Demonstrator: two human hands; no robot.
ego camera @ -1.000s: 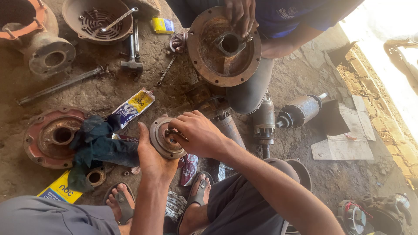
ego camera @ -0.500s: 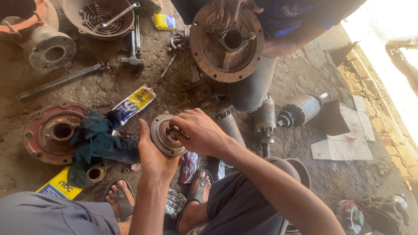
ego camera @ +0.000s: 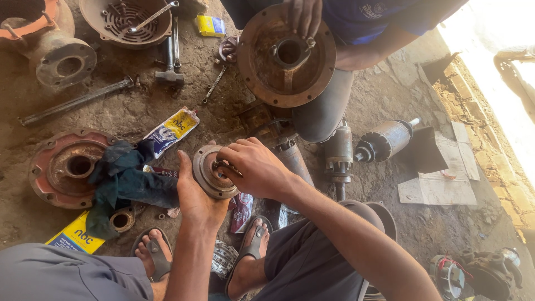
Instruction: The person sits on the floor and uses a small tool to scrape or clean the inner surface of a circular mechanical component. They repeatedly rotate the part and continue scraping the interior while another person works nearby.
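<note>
My left hand (ego camera: 192,195) cups a round grey metal housing (ego camera: 205,173) from below, holding it above the dirt floor. My right hand (ego camera: 253,167) lies over the housing's open face, with its fingertips pressed into the centre on a small part that I cannot make out. Both hands are just above my sandalled feet (ego camera: 153,253). Across from me another person's hand (ego camera: 304,15) rests on the rim of a large rusty round cover (ego camera: 262,72).
A dark blue rag (ego camera: 125,178) lies by a red flanged cover (ego camera: 53,167). A motor rotor (ego camera: 384,139), a shaft part (ego camera: 338,156), a long bar (ego camera: 72,103), a bowl-shaped casing with tools (ego camera: 125,19) and a pipe flange (ego camera: 67,61) lie around. Bricks (ego camera: 485,139) edge the right side.
Both hands stay on the housing with only small finger shifts. The view has drifted slightly. The other person's hand has moved on the rusty cover.
</note>
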